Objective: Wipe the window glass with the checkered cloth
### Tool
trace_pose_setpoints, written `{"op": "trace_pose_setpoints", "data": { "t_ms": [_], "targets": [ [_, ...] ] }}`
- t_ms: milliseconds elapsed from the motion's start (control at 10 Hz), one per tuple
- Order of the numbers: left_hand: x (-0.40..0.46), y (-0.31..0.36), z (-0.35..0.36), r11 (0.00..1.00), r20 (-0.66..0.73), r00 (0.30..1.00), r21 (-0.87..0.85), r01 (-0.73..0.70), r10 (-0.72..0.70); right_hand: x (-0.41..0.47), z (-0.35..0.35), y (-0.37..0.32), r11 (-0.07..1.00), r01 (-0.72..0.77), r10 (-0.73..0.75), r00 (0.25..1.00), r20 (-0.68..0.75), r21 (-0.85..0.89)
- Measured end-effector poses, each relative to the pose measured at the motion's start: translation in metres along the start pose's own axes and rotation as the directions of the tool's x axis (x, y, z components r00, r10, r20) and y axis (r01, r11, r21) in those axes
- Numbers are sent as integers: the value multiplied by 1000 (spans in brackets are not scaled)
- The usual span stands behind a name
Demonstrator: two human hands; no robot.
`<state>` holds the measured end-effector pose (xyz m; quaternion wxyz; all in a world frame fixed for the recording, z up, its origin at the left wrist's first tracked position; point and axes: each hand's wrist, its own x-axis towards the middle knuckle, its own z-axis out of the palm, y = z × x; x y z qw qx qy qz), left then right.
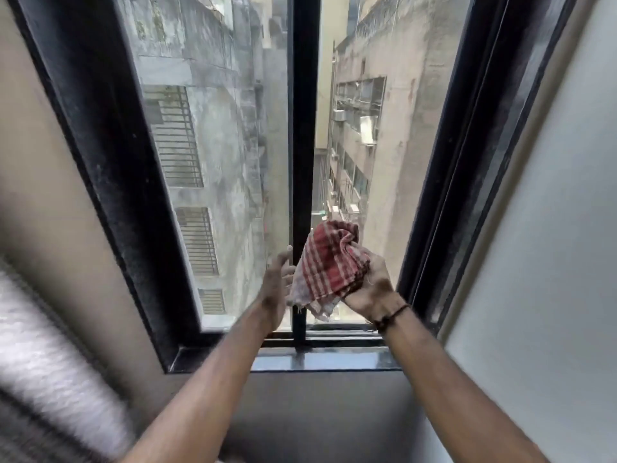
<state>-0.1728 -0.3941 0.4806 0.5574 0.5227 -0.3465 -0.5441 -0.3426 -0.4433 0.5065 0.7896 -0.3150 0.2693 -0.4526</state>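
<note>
One cloth (329, 267), red-and-white checked and bunched into folds, sat just below the centre of the frame, in front of the lower part of the window. The right hand (372, 289) gripped it from the right, fingers closed into the folds, with a dark band (392, 315) around that wrist. The left hand (277, 282) was held open just left of the cloth, palm turned toward it and fingers spread; whether it touched the fabric could not be told. Two bare forearms rose from the bottom edge of the frame.

The window had two panes: the left glass (217, 155), streaked and hazy, and the right glass (374, 145), divided by one black bar (303, 111) running up the middle. A thick black frame (100, 135) enclosed them, dusty on the left side. A dark glossy sill (334, 360) ran along the bottom. Grey, weathered buildings (384, 61) showed through the glass. Beige wall (43, 168) filled the left of the frame, pale wall (551, 228) the right.
</note>
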Motion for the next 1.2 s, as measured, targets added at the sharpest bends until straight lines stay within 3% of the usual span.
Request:
{"op": "trace_pose_setpoints", "data": {
  "t_ms": [100,200,300,400,500,600,700,900,1000,1100,1200],
  "targets": [
    [-24,-35,-39,970,58,995,-226,91,-80,-2,-1,49,995,-100,100,995,10,0],
    [-58,-85,-88,935,-140,972,-327,134,-188,-6,-7,118,959,-254,250,967,-46,-129],
    [-82,-129,-128,937,-318,916,-321,139,-245,-9,-14,175,858,-373,351,928,-125,-354],
    [-112,-175,-164,929,-438,838,-312,197,-325,-13,-25,239,667,-453,432,882,-189,-592],
    [-156,-261,-217,874,-550,684,-367,319,-480,-31,-46,349,470,-483,438,854,-280,-739],
    [-183,-318,-242,831,-609,566,-386,401,-555,-50,-63,412,378,-510,428,836,-342,-773],
    [-218,-408,-274,758,-667,407,-393,520,-624,-82,-102,507,209,-622,532,720,-446,-755],
    [-237,-507,-309,672,-684,253,-456,584,-684,-106,-155,608,95,-695,541,637,-550,-713],
    [-237,-526,-320,655,-710,229,-410,635,-666,-107,-167,626,26,-692,550,613,-567,-722],
    [-240,-524,-324,633,-780,254,-223,742,-572,-105,-173,615,-54,-642,516,638,-571,-765],
    [-240,-503,-318,634,-809,326,-73,770,-490,-100,-165,586,-81,-574,436,715,-546,-815]
  ]
}}
